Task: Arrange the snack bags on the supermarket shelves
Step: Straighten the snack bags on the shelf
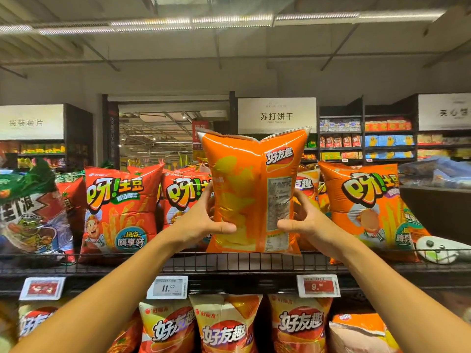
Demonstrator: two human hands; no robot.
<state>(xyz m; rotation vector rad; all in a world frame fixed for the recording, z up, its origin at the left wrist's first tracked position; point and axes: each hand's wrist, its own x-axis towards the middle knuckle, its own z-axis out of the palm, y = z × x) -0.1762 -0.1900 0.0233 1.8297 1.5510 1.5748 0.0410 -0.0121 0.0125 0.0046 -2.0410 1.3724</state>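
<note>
Bright ceiling tube lights (191,22); blurred, warped edges.

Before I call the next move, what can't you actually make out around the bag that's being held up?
Head view only:
- Orange bag: its back faces the camera, front hidden.
- Left hand, right hand: fingers hidden behind the bag.
- Shelf slot behind: blocked by the bag.
- Left price tag: blurred, unreadable.

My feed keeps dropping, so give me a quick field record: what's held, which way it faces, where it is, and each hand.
held: orange chip bag
facing: back panel toward camera
position: upright at the top shelf, bottom edge at the wire rail
left hand: grips bag's left side
right hand: grips bag's right side
neighbours: red fries bag left, orange fries bag right
</note>
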